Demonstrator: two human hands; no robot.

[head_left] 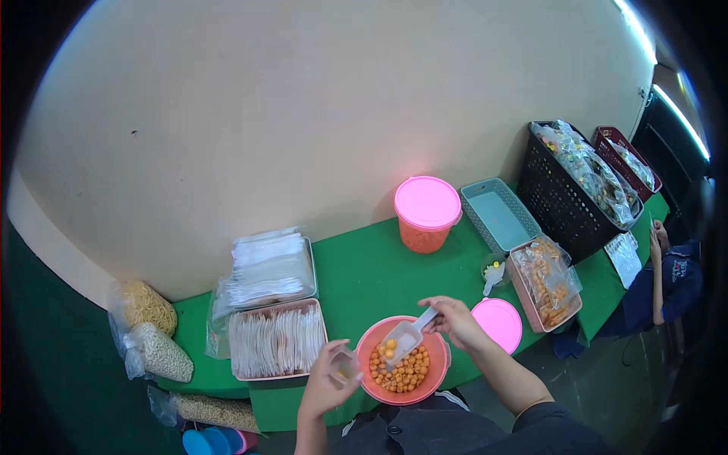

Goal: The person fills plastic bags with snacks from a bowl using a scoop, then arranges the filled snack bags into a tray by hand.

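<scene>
A pink bucket (441, 377) full of round orange snack balls (406, 373) stands low in the middle. Over it, my right hand (455, 320) grips the handle of a white scoop (405, 340), which carries a few orange balls in its bowl. At the bucket's left rim, my left hand (326, 385) is closed around a small clear cup (345, 367); something yellowish shows faintly inside. The cup and the scoop are apart. A round pink lid (497, 326) lies to the right, under my right forearm's side.
Left on the green table (356, 280) are two trays of white packets (277, 343). A lidded pink tub (426, 214), a teal basket (500, 216), a basket of bagged snacks (544, 280) and a black crate (561, 193) stand behind and right. Another person (667, 288) is at the right.
</scene>
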